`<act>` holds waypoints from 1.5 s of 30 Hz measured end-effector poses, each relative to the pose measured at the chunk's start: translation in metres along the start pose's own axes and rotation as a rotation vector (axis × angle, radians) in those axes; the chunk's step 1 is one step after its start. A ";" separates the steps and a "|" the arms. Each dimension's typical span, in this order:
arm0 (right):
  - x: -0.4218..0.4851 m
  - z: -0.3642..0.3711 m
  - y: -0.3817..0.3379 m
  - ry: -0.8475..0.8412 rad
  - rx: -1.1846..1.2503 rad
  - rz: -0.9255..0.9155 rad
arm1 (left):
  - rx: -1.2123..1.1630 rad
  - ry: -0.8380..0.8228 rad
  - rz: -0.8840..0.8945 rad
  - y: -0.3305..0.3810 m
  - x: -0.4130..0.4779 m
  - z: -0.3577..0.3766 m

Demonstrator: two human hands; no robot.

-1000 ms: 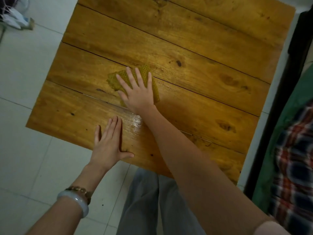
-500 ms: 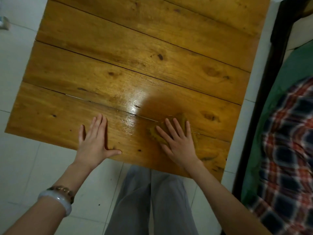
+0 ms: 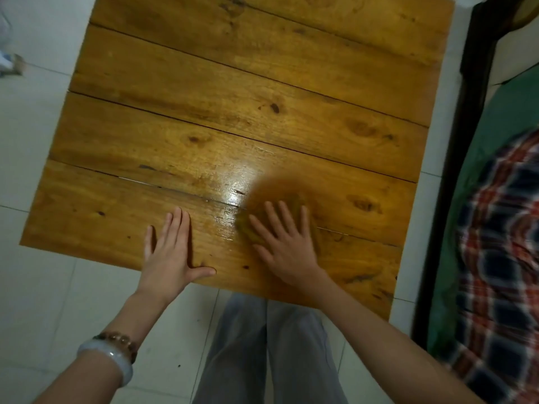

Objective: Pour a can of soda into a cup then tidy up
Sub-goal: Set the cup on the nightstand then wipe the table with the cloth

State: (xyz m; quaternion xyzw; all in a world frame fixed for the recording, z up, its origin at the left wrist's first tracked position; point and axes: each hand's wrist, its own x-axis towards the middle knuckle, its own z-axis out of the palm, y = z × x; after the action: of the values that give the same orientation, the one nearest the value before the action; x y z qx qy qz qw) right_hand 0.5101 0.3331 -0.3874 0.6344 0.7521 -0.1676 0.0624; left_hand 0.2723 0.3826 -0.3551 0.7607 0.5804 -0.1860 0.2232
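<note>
Cloth [image 3: 248,232] sits near the table's [image 3: 233,83] front edge, right of middle, with the right hand [image 3: 287,252] flat on it, fingers spread, pressing. Left hand [image 3: 169,258] is flat on the wood, holding nothing. No can or cup in view — pour looks done, wiping in progress, wet sheen to clear.

The table [image 3: 262,83] is of wood planks with knots – varnished, with a glossy, wet-looking shine near its near edge. The rag [image 3: 246,228] there looks like soft cloth. The floor [image 3: 38,141] is smooth pale tile – rather matt.
</note>
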 end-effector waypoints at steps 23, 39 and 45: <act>0.017 -0.026 0.132 0.041 0.030 0.476 | -0.021 -0.015 0.000 -0.005 0.001 0.004; 0.021 -0.009 -0.022 -0.001 0.243 0.367 | -0.028 0.010 -0.074 0.015 -0.002 -0.009; -0.015 -0.026 0.011 0.378 0.542 0.620 | -0.444 0.155 0.032 0.062 0.002 -0.034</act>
State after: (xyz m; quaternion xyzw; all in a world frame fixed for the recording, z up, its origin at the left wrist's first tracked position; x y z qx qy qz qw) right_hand 0.5267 0.3297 -0.3600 0.8425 0.4538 -0.2130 -0.1973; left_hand 0.3340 0.3891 -0.3205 0.7140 0.6104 0.0089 0.3428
